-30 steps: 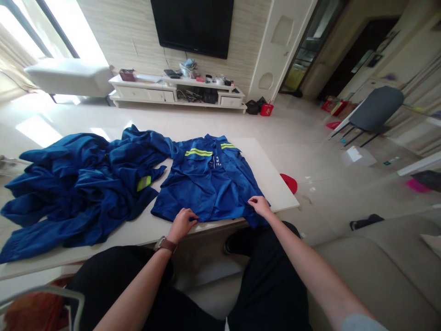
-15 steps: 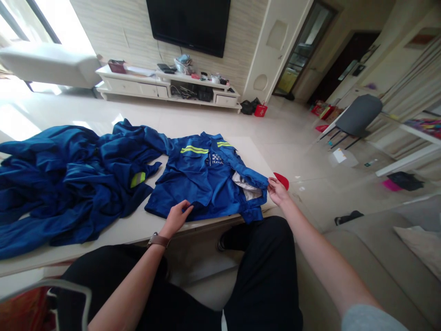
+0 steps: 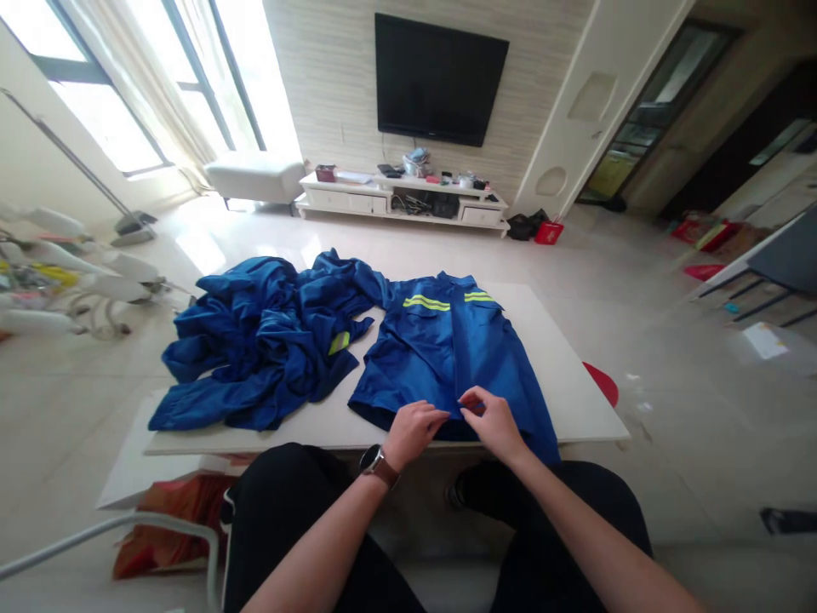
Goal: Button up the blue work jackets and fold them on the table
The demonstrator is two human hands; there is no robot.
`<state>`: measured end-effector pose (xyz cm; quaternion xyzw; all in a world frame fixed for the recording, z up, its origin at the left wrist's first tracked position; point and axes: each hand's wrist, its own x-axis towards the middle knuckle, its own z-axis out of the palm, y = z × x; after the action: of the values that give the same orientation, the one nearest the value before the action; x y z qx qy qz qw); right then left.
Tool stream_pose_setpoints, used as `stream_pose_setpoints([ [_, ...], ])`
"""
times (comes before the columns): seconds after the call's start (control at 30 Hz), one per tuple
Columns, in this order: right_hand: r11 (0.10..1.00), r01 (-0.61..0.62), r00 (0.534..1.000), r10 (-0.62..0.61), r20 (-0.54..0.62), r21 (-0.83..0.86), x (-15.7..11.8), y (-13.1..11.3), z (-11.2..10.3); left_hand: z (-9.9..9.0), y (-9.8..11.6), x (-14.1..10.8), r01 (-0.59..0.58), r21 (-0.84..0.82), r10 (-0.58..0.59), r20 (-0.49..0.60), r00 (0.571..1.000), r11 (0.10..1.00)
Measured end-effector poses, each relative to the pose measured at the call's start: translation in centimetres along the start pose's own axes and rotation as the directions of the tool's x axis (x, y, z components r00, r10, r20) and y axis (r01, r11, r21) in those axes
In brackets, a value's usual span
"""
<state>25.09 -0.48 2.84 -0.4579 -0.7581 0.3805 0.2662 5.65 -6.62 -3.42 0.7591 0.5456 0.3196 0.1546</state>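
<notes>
A blue jacket (image 3: 440, 358) with yellow reflective stripes lies front up on the white table (image 3: 549, 340), collar away from me. My left hand (image 3: 414, 430), with a brown-strapped watch on the wrist, pinches the jacket's bottom hem near the middle. Just to its right, my right hand (image 3: 491, 421) has thumb and fingertips closed on the hem by the front edge. The two front panels meet along the middle. A crumpled heap of blue clothing (image 3: 255, 340) with a yellow patch rests to the left, close to the jacket's left sleeve.
My knees are under the table's near edge. A red bag (image 3: 172, 519) and a curved metal frame (image 3: 159, 524) stand at the lower left. Something red (image 3: 601, 383) shows past the table's right edge. Beyond are a low white cabinet (image 3: 345, 200) and a television (image 3: 440, 81).
The right front panel, folded open before, now lies flat and covers the pale lining and the logo. My right hand has moved left beside my left hand. The view has swung left.
</notes>
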Motion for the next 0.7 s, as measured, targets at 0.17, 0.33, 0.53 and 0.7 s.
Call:
stream_pose_setpoints([
  [0.17, 0.965, 0.117, 0.992, -0.100, 0.082, -0.237, 0.4, 1.4, 3.4, -0.3, -0.6, -0.3, -0.020, 0.048, 0.015, 0.104, 0.995, 0.999],
  [0.33, 0.700, -0.119, 0.982, 0.188, 0.020, -0.704, 1.8, 7.6, 0.5, -3.0, -4.0, -0.1, 0.460, 0.247, -0.443, -0.122, 0.888, 0.853],
  [0.53, 0.668, -0.209, 0.923, 0.376, 0.083, -0.714, 0.1, 14.2, -1.6, -3.9, -8.5, -0.8, 0.775, 0.224, -0.781, -0.086, 0.619, 0.590],
  [0.7, 0.544, -0.099, 0.928, 0.353, 0.120, -0.833, -3.0, 16.2, -3.1, -2.9, -9.2, -1.1, 0.830, 0.056, -0.831, 0.068, 0.552, 0.555],
])
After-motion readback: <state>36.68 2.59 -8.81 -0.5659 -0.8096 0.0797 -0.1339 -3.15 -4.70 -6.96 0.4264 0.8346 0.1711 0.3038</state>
